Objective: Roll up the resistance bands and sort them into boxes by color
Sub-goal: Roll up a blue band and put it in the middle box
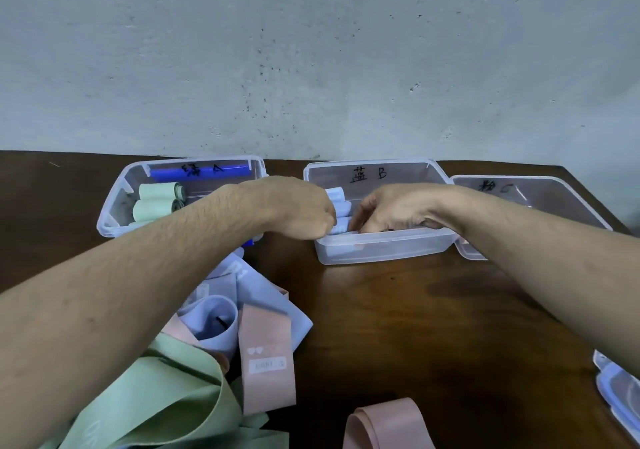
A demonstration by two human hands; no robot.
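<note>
Three clear plastic boxes stand along the wall. The left box (pixel 114 206) holds rolled green bands (pixel 154 199). Rolled light-blue bands (pixel 337 203) lie in the middle box (pixel 381 251). My left hand (pixel 298 209) is curled at that box's left rim, against a blue roll. My right hand (pixel 391 209) reaches into the same box, its fingertips on the rolls. Whether either hand grips a roll is hidden. The right box (pixel 540 199) is mostly covered by my right arm. Loose blue (pixel 225 324), pink (pixel 266 362) and green bands (pixel 166 403) lie heaped at the near left.
A pink band (pixel 384 424) lies alone at the table's front edge. Box lids (pixel 620 396) sit at the near right edge. A blue marker (pixel 201 173) lies at the back of the left box. The wall rises directly behind the boxes.
</note>
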